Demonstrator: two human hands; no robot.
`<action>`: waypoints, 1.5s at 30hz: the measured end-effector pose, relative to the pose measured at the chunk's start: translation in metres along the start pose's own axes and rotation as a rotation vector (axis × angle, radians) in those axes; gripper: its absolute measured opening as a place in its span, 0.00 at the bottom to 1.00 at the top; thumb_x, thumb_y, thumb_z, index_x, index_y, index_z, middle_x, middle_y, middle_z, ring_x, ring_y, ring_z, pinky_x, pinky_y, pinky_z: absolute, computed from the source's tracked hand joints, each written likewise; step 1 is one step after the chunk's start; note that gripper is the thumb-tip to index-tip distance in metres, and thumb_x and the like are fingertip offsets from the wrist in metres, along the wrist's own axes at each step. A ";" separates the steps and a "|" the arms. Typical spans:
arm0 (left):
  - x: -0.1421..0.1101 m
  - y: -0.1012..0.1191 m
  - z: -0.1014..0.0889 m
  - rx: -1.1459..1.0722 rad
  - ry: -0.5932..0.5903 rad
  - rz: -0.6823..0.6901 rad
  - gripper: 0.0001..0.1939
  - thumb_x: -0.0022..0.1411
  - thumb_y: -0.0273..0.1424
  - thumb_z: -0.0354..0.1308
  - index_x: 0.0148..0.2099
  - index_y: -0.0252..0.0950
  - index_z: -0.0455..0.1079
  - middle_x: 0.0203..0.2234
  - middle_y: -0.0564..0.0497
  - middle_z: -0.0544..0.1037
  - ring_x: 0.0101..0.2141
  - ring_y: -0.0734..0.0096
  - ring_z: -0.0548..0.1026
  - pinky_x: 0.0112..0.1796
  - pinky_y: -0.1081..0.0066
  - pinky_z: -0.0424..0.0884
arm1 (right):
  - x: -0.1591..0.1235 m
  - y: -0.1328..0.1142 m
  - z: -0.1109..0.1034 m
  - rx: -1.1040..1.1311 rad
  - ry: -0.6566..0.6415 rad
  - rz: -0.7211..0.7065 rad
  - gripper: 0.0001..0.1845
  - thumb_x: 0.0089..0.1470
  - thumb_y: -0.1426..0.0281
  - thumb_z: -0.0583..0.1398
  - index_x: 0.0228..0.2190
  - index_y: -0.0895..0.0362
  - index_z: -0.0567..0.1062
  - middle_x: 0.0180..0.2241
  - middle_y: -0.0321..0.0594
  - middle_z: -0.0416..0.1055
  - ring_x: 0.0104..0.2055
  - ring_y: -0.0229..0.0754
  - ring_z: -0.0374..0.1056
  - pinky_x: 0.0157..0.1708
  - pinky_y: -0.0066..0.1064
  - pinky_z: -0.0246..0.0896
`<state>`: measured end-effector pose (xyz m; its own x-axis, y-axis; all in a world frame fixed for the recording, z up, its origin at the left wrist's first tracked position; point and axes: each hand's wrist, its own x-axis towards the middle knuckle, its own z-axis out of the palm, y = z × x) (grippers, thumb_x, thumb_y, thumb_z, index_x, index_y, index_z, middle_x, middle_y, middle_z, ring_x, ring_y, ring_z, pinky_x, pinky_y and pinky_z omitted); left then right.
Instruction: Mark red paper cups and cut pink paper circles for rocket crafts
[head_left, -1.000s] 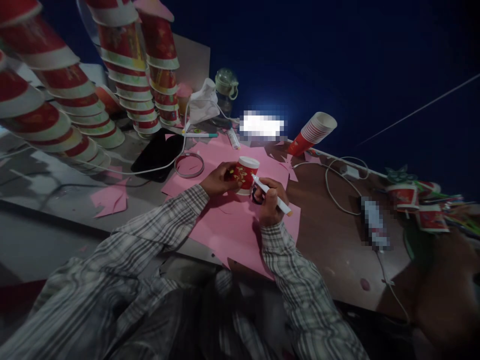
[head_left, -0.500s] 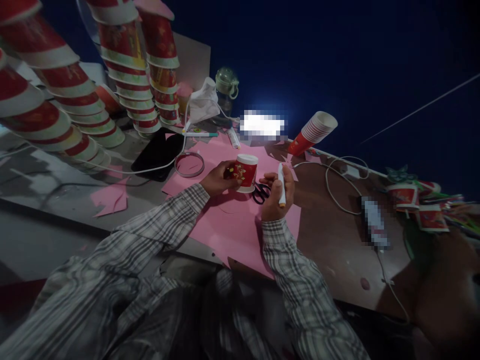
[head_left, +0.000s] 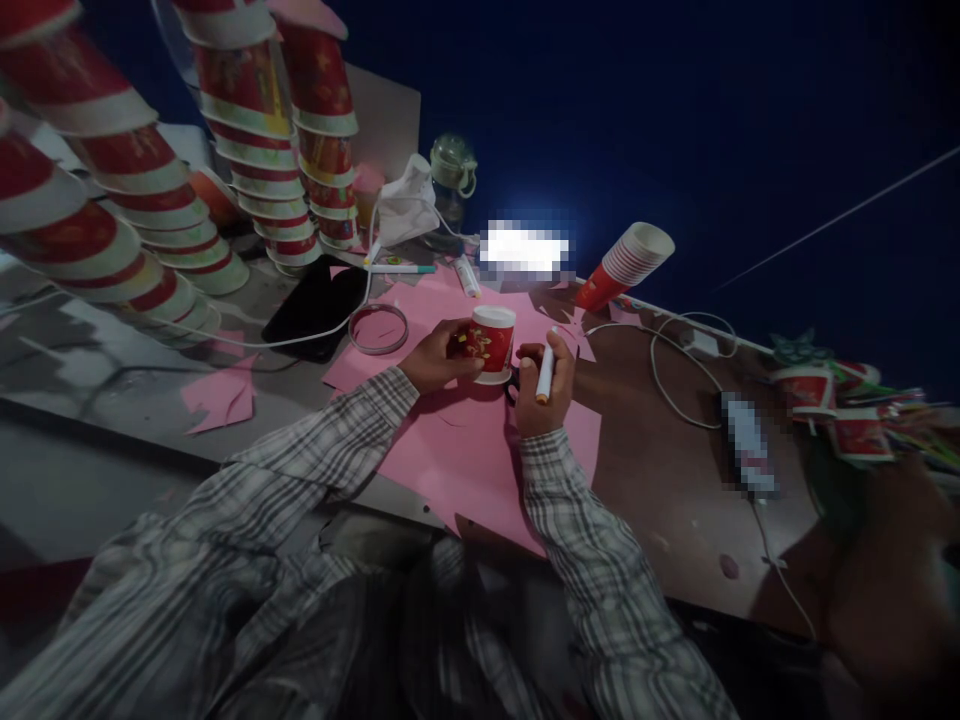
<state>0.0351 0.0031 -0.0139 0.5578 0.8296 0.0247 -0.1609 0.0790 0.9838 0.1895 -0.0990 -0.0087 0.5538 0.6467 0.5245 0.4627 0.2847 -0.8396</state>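
While left grip (head_left: 435,362) clasps a cup (head_left: 493,344), right grip (head_left: 541,408) a marker (head_left: 546,371), nested cups (head_left: 625,266) lean beyond pink paper (head_left: 450,450).

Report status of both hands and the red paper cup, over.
Left hand gripping cup. Right hand holding white orange-ended marker, clear of cup. Black looped handle, partly hidden, beside right hand.

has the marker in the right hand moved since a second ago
Yes: against the pink paper, the upper end of the held marker has swung right, away from the red cup.
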 end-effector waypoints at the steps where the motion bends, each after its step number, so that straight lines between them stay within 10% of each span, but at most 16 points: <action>1: 0.000 0.000 0.000 -0.003 -0.004 0.001 0.40 0.44 0.33 0.76 0.59 0.34 0.68 0.56 0.39 0.75 0.57 0.51 0.75 0.60 0.48 0.69 | -0.001 0.000 0.000 -0.006 -0.016 0.002 0.24 0.61 0.59 0.60 0.57 0.54 0.69 0.43 0.45 0.76 0.43 0.45 0.76 0.46 0.44 0.75; 45: 0.002 0.007 -0.001 -0.118 0.012 -0.016 0.33 0.44 0.40 0.78 0.51 0.34 0.76 0.48 0.45 0.81 0.47 0.62 0.78 0.51 0.60 0.74 | -0.002 0.007 0.001 -0.092 -0.095 -0.102 0.27 0.62 0.56 0.60 0.58 0.56 0.69 0.44 0.48 0.78 0.43 0.46 0.77 0.45 0.44 0.78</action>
<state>0.0348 0.0060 -0.0076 0.5513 0.8343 0.0061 -0.2469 0.1561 0.9564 0.1914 -0.0977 -0.0152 0.4345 0.6831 0.5870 0.5774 0.2890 -0.7636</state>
